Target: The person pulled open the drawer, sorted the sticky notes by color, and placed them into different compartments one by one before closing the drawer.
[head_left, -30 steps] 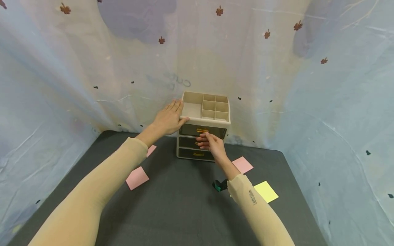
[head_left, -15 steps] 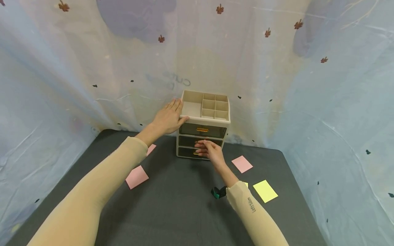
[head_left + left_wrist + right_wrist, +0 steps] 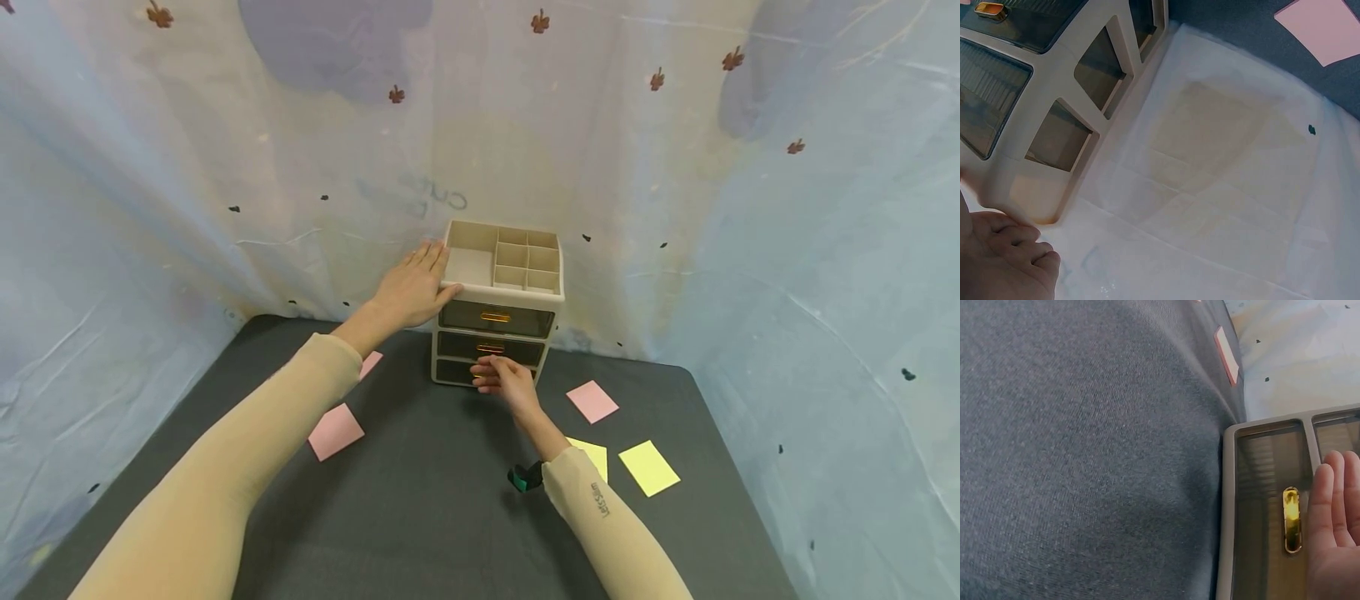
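Observation:
A beige desktop drawer organizer [image 3: 491,293] stands at the back of the dark table, with a divided top tray and three dark see-through drawers carrying gold handles. All three drawers are closed. My left hand [image 3: 411,287] rests on the organizer's upper left edge, fingers straight along the side and thumb at the front rim. In front of the lower drawers is my right hand [image 3: 508,385], holding nothing, its fingers extended toward the bottom drawer. The right wrist view shows these fingers [image 3: 1338,494] beside the bottom drawer's gold handle [image 3: 1292,520].
Pink sticky notes [image 3: 335,432] lie on the left, and another pink note [image 3: 592,402] is right of the organizer. Nearer are two yellow notes [image 3: 649,468]. A black and green item [image 3: 522,477] sits by my right sleeve. A printed curtain [image 3: 495,125] hangs behind the table.
My right hand has moved down the organizer's front, from the top drawer's handle to the bottom drawer, uncovering the upper two handles. My left hand has stayed in place.

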Demonstrator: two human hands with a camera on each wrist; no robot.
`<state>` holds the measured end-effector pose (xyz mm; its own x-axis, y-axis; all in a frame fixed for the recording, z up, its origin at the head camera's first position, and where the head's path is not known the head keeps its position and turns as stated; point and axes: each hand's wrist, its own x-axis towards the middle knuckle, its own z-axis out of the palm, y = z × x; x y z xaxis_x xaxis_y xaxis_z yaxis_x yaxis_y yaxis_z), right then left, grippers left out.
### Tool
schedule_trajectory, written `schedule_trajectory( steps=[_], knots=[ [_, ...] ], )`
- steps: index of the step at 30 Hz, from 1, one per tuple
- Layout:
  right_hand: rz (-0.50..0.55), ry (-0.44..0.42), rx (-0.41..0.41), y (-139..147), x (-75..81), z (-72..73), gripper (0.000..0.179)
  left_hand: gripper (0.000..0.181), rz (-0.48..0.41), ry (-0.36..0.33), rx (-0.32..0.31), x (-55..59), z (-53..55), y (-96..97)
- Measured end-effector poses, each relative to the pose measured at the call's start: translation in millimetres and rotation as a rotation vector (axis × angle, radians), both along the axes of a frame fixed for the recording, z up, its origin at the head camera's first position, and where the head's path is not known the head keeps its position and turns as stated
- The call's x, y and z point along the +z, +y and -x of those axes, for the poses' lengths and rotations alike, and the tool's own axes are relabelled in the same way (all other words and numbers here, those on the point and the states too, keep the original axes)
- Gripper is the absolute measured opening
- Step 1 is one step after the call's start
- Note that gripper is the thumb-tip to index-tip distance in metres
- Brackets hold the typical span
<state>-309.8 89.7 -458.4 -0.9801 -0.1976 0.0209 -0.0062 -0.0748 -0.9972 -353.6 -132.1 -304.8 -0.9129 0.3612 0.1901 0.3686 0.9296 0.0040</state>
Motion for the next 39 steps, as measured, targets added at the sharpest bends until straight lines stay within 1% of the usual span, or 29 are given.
schedule_trajectory(
  steps=[13,23,27,39],
  knots=[
    [0.038,-0.076,-0.043,2,-4.2,7.2,0.046,0.084,0.011,-0.004,-0.006,-1.3,-0.3,2.4],
    [0.056,-0.07,-0.063,3,-1.3,11.4,0.048,0.083,0.001,-0.002,-0.006,-0.9,-1.0,3.0],
    [0.045,-0.076,-0.06,4,-3.0,15.1,0.051,0.083,0.002,-0.001,-0.004,-1.2,0.3,2.9],
    [0.018,-0.054,-0.045,2,0.3,16.4,0.052,0.083,-0.005,-0.003,0.005,0.3,-0.9,0.9]
  ],
)
